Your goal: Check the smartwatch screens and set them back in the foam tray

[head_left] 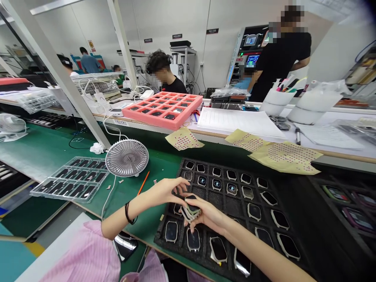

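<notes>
My right hand (210, 213) grips a small stack of smartwatch bodies (191, 212), its fingers closed around their edges. From the other side my left hand (170, 190) meets the stack, with thumb and bent fingers at its upper end. Some of the left fingertips are hidden behind the watches. Both hands are above a black foam tray (232, 204) with rows of square pockets. Many pockets hold smartwatches with pale frames, such as one smartwatch (193, 239) just below the hands. Three watches in the second row, including a smartwatch (216, 184), have lit screens.
A white fan (127, 158) stands left of the tray, near an orange stick (143, 182) and a clear plastic tray (73, 178) of dark parts. On the shelf are a pink foam tray (179, 122), papers (235, 121) and yellow sticker sheets (286, 156). Other people work beyond.
</notes>
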`<state>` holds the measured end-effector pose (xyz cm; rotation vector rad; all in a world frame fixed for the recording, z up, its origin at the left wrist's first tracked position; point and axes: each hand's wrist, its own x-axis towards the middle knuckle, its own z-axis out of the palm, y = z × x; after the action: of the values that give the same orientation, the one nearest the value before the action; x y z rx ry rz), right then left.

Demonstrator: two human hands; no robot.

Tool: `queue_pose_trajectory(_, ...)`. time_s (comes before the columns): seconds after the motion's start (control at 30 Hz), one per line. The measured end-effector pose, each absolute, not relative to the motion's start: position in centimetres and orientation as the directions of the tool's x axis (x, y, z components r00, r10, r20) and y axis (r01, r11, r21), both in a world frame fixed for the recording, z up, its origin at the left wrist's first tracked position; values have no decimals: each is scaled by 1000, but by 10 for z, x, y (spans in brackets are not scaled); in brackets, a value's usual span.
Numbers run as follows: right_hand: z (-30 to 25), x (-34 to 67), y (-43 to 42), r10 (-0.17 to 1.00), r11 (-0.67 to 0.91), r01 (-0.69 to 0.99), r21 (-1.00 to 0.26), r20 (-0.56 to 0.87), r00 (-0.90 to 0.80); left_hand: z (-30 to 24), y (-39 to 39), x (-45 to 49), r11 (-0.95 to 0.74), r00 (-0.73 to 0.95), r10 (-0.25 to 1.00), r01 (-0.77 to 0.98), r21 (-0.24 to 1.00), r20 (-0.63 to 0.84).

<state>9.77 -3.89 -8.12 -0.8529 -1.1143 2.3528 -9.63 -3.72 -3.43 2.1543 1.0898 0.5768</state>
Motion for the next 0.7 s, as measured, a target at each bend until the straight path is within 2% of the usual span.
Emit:
queue_pose_trajectory(0.07,-84,103,-33,740,-451,-73,-889,-328,-587,-40,-37,-82,-460,559,822,541,704,107)
queue_pose_trajectory(0.13,-89,108,-26,886,-229,-29,-973,-196,-421,-48,-36,-64,-492,571,813,572,656,111)
queue_pose_trajectory(0.23,-98,114,-17,958,52,109,-993,19,-288,-64,-31,-35,-495,511,850,686,533,131)
queue_pose_trajectory(0.3,-105,117,-14,962,113,192,-975,60,-265,-75,-24,-19,-474,467,873,740,477,143)
queue_pose_trajectory(0.4,-110,123,-13,970,100,224,-969,45,-237,-86,-14,-3,-469,444,881,765,442,165)
queue_pose_trajectory(0.5,-107,135,-10,969,44,107,-993,16,-245,-87,-9,-1,-502,465,862,733,458,202)
queue_pose_trajectory(0.6,-99,152,-7,930,-156,-89,-984,-116,-349,-85,-9,-5,-545,478,835,642,539,274)
queue_pose_trajectory(0.7,-94,165,-4,823,-378,-221,-899,-217,-525,-82,-12,-8,-631,532,764,503,590,364)
